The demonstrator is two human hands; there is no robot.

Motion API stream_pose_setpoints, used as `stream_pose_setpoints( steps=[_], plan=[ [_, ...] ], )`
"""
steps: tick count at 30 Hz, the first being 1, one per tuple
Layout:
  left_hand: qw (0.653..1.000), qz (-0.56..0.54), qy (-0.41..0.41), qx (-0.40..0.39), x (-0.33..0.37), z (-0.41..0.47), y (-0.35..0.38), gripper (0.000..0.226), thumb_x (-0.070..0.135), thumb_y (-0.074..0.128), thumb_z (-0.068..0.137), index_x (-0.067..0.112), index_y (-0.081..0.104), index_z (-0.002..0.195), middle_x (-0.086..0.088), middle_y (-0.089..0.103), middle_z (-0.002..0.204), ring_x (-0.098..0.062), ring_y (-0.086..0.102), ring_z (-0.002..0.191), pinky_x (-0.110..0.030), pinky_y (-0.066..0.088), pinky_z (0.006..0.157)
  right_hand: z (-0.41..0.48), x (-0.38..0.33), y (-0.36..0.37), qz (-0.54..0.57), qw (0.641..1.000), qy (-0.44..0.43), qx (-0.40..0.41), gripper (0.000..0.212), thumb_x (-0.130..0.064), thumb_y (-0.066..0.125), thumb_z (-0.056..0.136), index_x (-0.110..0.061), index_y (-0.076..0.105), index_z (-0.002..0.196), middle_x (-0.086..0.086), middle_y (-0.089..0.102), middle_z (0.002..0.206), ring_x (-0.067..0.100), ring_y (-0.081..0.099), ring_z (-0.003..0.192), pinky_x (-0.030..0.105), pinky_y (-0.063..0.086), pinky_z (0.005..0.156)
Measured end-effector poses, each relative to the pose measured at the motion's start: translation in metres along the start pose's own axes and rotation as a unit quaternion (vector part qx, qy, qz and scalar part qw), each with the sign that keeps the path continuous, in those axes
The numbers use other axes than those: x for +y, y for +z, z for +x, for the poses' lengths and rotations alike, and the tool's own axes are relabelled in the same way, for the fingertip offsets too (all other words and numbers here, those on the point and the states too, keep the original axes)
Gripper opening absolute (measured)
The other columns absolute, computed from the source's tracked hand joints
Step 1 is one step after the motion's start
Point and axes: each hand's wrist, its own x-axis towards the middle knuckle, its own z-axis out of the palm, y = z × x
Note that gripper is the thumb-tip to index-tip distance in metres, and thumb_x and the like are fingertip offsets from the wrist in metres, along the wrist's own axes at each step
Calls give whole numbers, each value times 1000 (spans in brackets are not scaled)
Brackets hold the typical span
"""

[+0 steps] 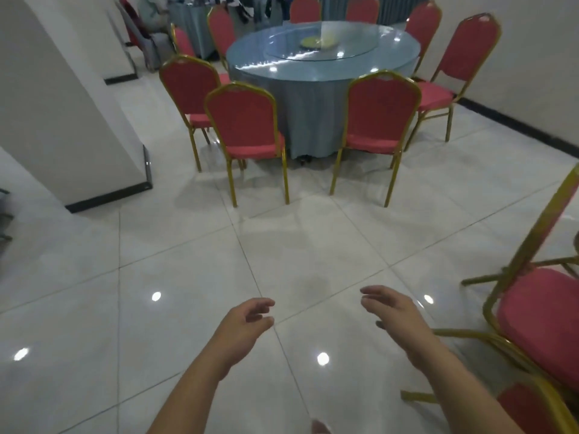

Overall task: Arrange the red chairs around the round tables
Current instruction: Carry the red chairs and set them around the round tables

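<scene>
A round table [322,62] with a blue cloth and a glass turntable stands at the far centre. Several red chairs with gold frames ring it; two near ones [247,123] [380,115] have their backs toward me. Another red chair [539,311] stands at the right edge, close to me, apart from the table. My left hand [247,324] and my right hand [394,314] hang over the tiled floor with relaxed fingers, holding nothing. The right hand is a short way left of the near chair.
A white pillar [62,120] with a black base stands at the left. A white wall with black skirting [517,123] runs along the right. A second clothed table [194,23] and a seated person are at the far left back. Glossy tiles lie between me and the table.
</scene>
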Motion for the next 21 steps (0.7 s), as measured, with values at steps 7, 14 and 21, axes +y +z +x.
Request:
stream_pose_setpoints(
  steps=[7,14,21],
  plan=[
    [998,14,-34,51,32,147,-100,23,21,66,92,38,67,108,11,65,117,-2,59,107,-22,47,82,176,-109,60,-61,993,-30,-98,19,-33,70,89,-39,68,108,-10,66,115,6,64,101,23,47,73],
    [998,8,6,57,100,337,-212,24,20,65,94,34,66,113,9,62,119,-3,58,107,-28,45,87,340,-224,105,-111,990,-58,-65,22,-34,67,92,-38,66,113,-10,64,118,6,62,103,29,48,81],
    [996,59,29,55,188,511,-313,40,23,65,93,34,56,130,4,56,127,-14,51,120,-32,46,93,473,-318,133,-129,988,-73,-40,24,-36,68,90,-42,64,113,-14,64,118,2,61,103,25,50,78]
  ],
)
